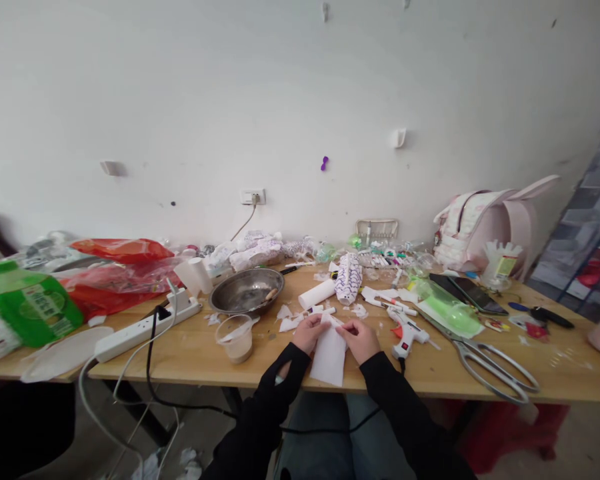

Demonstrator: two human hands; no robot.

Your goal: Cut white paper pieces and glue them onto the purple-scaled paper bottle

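Observation:
A white sheet of paper hangs between my two hands at the table's front edge. My left hand pinches its upper left side, and my right hand grips the upper right side. Just beyond stands a white paper-covered shape with purple scale-like lines. Beside that lies a white paper roll, with torn paper scraps around it. To the right of my right hand rests a white glue gun with an orange trigger. A plastic cup with pale contents stands left of my left hand.
A metal pan sits behind the cup. On the left are a power strip with trailing cables, a green jug and red plastic bags. Large scissors, a dark phone-like device and a pink backpack are on the right.

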